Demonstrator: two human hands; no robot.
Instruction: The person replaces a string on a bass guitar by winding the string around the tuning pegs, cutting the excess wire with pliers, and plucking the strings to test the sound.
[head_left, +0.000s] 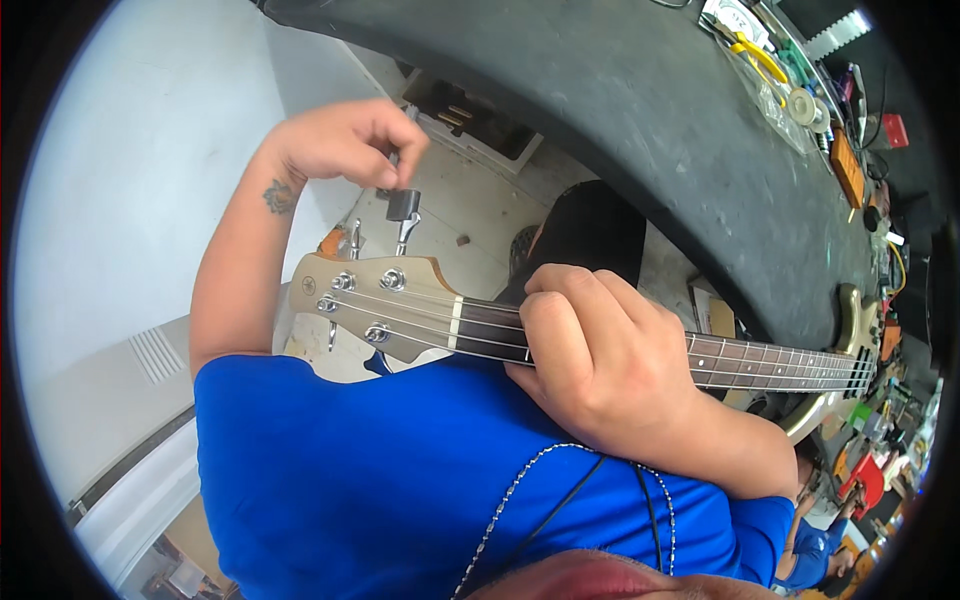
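Note:
A bass guitar lies across in front of me, its pale gold headstock (430,290) toward my left and its neck (750,363) running to the right. At the far right sits part of its body (857,310). My left hand (345,145) is closed, pinching the upper part of a string winder. That winder's grey head (403,205) is set over a tuning key (405,235) on the headstock's far edge. Strings run from the chrome tuning posts (393,279) over the nut. My right hand (610,340) is wrapped round the neck near the nut, its thumb side toward the headstock.
A black-covered bench (620,110) curves along the far side. Yellow-handled pliers (760,58), a spool (803,106) and other tools lie on it. Beyond my left hand, an open case (470,120) stands low down. At lower right, another person in a blue shirt (808,550) is visible.

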